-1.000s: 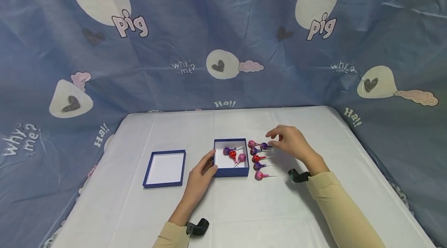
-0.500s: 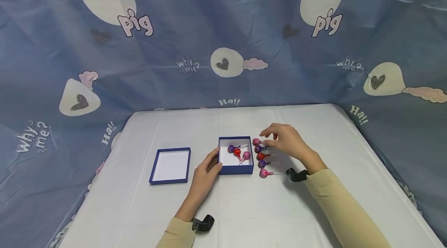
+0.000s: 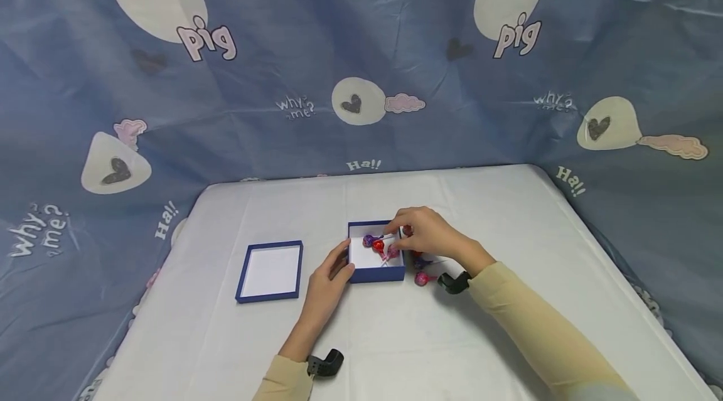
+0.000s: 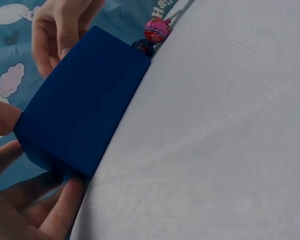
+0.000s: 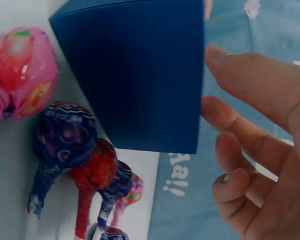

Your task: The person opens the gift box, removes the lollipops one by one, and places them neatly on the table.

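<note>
An open blue box (image 3: 377, 274) with a white inside stands on the white table. A purple lollipop (image 3: 368, 241), a red lollipop (image 3: 378, 246) and a pink lollipop (image 3: 392, 252) lie inside it. My left hand (image 3: 326, 285) holds the box at its left side, thumb by the near corner. Over the right part of the box hovers my right hand (image 3: 432, 235), fingers bent loosely above the pink lollipop; no lollipop shows between thumb and index in the right wrist view. Its fingertips overlap the rim there.
To the right of the box is a row of several lollipops, including a pink one (image 3: 421, 278) nearest me and a purple one (image 5: 65, 137); my right arm partly covers them. A shallow blue lid (image 3: 268, 271) lies left of the box. A patterned blue cloth (image 3: 361, 144) hangs behind.
My right hand has moved left from the far end of the lollipop row to over the box. A purple lollipop was at its fingers a second ago. The left hand stays at the box.
</note>
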### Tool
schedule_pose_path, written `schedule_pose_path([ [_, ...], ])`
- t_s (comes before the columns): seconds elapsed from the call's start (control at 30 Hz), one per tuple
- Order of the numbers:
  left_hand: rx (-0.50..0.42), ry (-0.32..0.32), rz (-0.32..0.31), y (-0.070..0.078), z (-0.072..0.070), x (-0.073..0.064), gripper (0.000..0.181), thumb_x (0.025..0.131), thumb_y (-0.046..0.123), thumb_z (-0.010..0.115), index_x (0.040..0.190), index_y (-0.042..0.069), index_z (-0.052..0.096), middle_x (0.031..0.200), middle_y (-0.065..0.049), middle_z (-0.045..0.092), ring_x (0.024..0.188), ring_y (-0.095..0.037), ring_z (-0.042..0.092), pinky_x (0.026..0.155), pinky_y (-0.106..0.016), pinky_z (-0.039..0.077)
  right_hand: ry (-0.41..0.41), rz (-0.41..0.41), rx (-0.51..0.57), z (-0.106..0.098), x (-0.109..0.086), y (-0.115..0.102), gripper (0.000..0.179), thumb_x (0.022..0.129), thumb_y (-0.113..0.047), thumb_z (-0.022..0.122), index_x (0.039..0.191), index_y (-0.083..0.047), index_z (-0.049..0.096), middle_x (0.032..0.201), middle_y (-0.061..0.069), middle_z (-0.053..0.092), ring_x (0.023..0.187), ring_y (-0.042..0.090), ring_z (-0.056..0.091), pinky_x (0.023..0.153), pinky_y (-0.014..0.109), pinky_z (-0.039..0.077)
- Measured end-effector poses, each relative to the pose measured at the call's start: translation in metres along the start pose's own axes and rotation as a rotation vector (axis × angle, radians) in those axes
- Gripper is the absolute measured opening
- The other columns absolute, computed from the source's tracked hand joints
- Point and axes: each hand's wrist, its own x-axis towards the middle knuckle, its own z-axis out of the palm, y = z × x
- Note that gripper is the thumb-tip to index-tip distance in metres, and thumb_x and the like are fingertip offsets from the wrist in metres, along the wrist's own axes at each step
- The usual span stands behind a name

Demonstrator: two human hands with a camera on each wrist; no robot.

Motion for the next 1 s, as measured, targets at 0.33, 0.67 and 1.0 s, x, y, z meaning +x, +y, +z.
schedule_pose_path([
  [0.33,-0.025,0.019,-0.042,0.017,-0.004,-0.005,0.051,0.1,0.011,0.061,0.149,0.019,0.051,0.151,-0.009,0.048,0.138,-0.027,0.047,0.113,-0.029,0.041,-0.11,-0.017,-0.079,0.006,0.018,-0.002,0.035,0.077,-0.032,0.089,0.11,-0.023,0.08,0.105,-0.01,0.072,0.095,0.019,0.056,0.074,0.033,0.051],
  [0.67,-0.031,-0.005,-0.022,0.013,-0.001,-0.004,0.051,0.1,0.013,0.062,0.149,0.021,0.051,0.152,-0.009,0.047,0.139,-0.028,0.046,0.113,-0.031,0.041,-0.268,0.133,-0.111,-0.002,0.029,-0.016,0.037,0.075,-0.027,0.091,0.109,-0.021,0.08,0.103,-0.005,0.074,0.095,0.014,0.063,0.083,0.035,0.054],
  [1.0,-0.013,-0.018,-0.019,0.0,-0.002,0.0,0.051,0.1,0.021,0.063,0.149,0.028,0.051,0.15,0.004,0.048,0.137,-0.016,0.047,0.111,-0.022,0.04,-0.307,0.241,-0.163,0.001,0.035,-0.024,0.032,0.072,-0.024,0.093,0.101,-0.021,0.08,0.083,-0.008,0.068,0.077,0.01,0.057,0.068,0.031,0.051],
])
